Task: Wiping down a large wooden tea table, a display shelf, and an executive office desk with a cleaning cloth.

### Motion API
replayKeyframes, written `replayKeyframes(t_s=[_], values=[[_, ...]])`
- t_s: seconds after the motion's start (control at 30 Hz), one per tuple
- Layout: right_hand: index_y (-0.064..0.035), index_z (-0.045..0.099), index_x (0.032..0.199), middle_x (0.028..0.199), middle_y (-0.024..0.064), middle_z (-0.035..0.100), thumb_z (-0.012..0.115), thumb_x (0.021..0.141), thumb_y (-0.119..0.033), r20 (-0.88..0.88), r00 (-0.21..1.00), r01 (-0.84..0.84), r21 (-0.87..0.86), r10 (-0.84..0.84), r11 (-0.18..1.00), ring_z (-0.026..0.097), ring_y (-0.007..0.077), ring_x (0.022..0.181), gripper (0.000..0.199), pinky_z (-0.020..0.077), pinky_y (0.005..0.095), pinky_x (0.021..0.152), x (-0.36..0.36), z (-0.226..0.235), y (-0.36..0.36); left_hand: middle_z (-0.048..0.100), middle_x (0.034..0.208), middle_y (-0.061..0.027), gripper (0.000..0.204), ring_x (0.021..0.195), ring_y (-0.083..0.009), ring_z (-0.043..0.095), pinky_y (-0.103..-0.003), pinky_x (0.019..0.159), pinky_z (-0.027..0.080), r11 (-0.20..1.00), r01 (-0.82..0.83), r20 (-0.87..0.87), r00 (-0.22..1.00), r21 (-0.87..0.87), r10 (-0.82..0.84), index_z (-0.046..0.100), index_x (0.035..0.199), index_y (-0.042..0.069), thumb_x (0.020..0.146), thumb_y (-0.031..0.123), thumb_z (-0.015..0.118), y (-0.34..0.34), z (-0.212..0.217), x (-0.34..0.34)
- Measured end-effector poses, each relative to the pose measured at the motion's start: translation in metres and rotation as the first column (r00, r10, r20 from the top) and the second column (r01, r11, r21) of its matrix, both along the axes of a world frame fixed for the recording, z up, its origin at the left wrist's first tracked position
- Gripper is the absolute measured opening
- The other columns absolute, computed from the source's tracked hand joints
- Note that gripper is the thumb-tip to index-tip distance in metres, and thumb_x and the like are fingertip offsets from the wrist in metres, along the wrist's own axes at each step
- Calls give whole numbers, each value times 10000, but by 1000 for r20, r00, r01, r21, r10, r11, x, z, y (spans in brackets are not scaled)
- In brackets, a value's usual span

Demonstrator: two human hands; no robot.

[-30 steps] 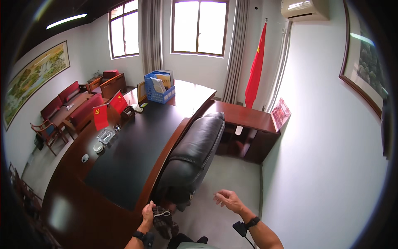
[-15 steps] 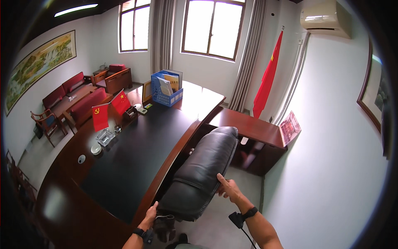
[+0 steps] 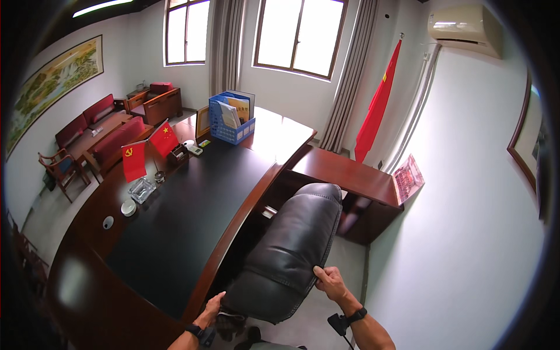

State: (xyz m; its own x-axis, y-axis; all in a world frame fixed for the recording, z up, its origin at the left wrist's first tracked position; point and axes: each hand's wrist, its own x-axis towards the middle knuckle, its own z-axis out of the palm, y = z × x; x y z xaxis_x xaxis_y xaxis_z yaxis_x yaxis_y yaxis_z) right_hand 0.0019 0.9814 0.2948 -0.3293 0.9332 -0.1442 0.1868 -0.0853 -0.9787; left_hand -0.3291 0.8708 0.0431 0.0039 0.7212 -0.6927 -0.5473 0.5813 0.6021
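Note:
A black leather office chair (image 3: 289, 245) stands between the desk and the right wall, its padded back filling the space before me. My right hand (image 3: 331, 282) is closed on the right edge of that back, thumb on the leather and fingers curled behind. At the near left corner, my left hand (image 3: 209, 313) grips the chair's side, its fingers partly hidden. Dark bands with small devices circle both wrists. The seat and base are hidden below the back.
A curved dark-wood desk (image 3: 233, 233) borders the chair on the left. Upon it stand a blue file holder (image 3: 232, 133), small red flags (image 3: 134, 162) and a glass ashtray (image 3: 141, 189). A side cabinet (image 3: 344, 175) lies ahead; the white wall (image 3: 455, 221) rises right.
The chair back has shifted slightly right and turned, showing more of its leather face and widening the gap to the desk. My right hand has moved down and right with its edge.

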Motion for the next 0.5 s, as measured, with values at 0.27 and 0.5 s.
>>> replayKeyframes(t_s=[0.27,0.5], values=[[-113,447,538,520,-80,389,598,996,-257,-136,991,17,-7,-18,1000,322,31,442,504,224,251,408,30,7,-7,699,1073,-61,454,962,-163,637,-300,899,492,994,-70,4,998,86,70,667,1142,-36,971,371,562,-15,19,36],[-104,466,528,509,-66,403,600,993,-222,-147,988,50,-16,-52,999,326,38,424,499,227,246,401,106,10,-11,698,1089,-50,413,969,-142,631,-276,908,483,986,-42,-42,998,163,50,670,1141,-44,984,322,562,-24,-2,107]])
